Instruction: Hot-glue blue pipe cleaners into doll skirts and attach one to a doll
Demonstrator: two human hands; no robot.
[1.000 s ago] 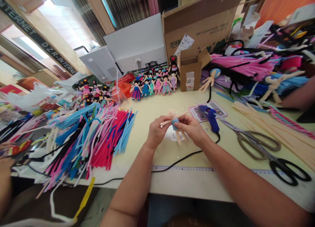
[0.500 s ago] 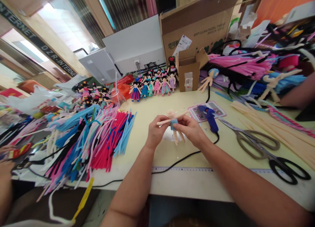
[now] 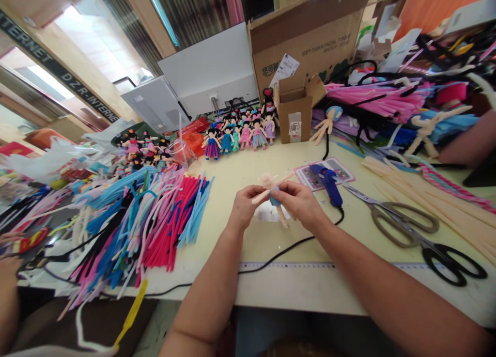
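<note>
Between my two hands is a small beige pipe-cleaner doll [image 3: 274,197] with a light blue band round its body. My left hand [image 3: 247,204] is closed at the doll's left side, its fingertips by one outstretched arm. My right hand [image 3: 300,202] pinches the blue body from the other side. The doll's head points away from me and its legs hang toward me, above a shiny whitish patch [image 3: 267,212] on the table. To the right lie a blue glue gun [image 3: 330,185] on a printed card [image 3: 306,177] and large scissors [image 3: 403,222].
Bundles of coloured pipe cleaners [image 3: 163,217] cover the left. Finished dolls [image 3: 244,132] stand at the back beside a small cardboard box [image 3: 296,111]. A black cord [image 3: 279,254] crosses the table in front. Another person's hand [image 3: 10,243] is at the far left; beige strips [image 3: 434,207] lie right.
The doll has turned slightly between my fingers, so its legs now slant to the right and its arm tilts lower at the left. Both hands stay on it.
</note>
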